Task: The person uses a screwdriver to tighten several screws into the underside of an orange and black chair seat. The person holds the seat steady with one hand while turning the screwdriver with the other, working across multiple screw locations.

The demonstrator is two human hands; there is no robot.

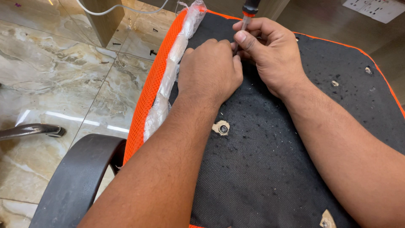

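Observation:
An upturned chair seat (270, 169) lies under my arms, its underside covered in black fabric with an orange mesh edge (145, 101). My right hand (270, 52) grips the shaft of a screwdriver (248, 12) with a black and orange handle, held upright near the seat's far edge. My left hand (209, 69) rests fist-like on the fabric right beside the screwdriver tip, which it hides. A screw hole with torn fabric (221, 127) shows near my left wrist.
Clear plastic wrap (168, 80) runs along the orange edge. A black armrest (80, 177) curves at the lower left. More screw holes (327, 219) dot the fabric. Marble floor (50, 84), a chair leg (29, 131) and a white cable (114, 10) lie to the left.

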